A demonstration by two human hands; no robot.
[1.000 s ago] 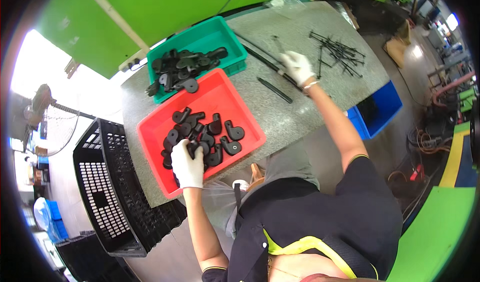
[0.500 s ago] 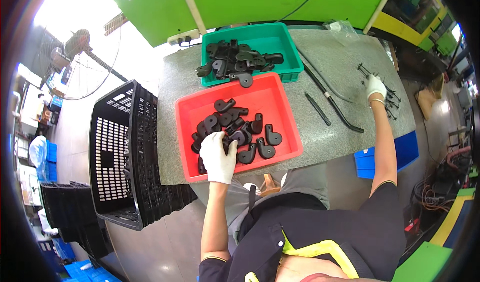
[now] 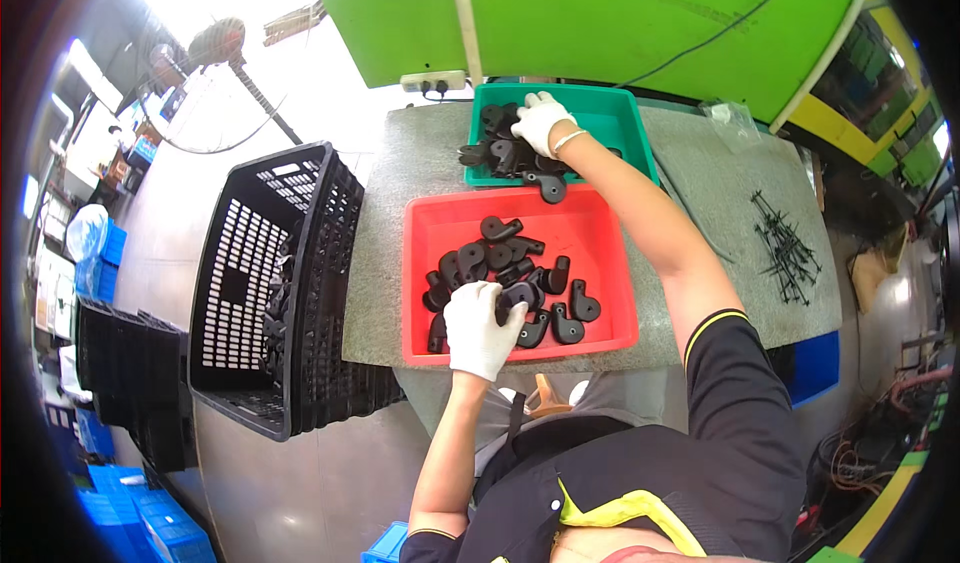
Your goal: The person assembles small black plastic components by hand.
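A red tray (image 3: pixel 600 243) on the grey stone table (image 3: pixel 385 223) holds several black plastic parts (image 3: pixel 490 258). My left hand (image 3: pixel 480 328), in a white glove, rests at the tray's near edge, its fingers curled around one black part (image 3: pixel 517 298). Behind it, a green tray (image 3: pixel 612 123) holds more black parts (image 3: pixel 495 148). My gloved right hand (image 3: pixel 542 121) reaches across into that tray and lies on top of the pile. Whether it grips anything is hidden.
A pile of dark screws or pins (image 3: pixel 785 248) lies on the table's right side, with a clear plastic bag (image 3: pixel 730 113) behind it. A tall black slatted crate (image 3: pixel 270 293) stands left of the table. A blue bin (image 3: pixel 810 368) sits lower right.
My right hand has swung from the pins at the table's right over to the green tray. My left hand has stayed on the parts in the red tray.
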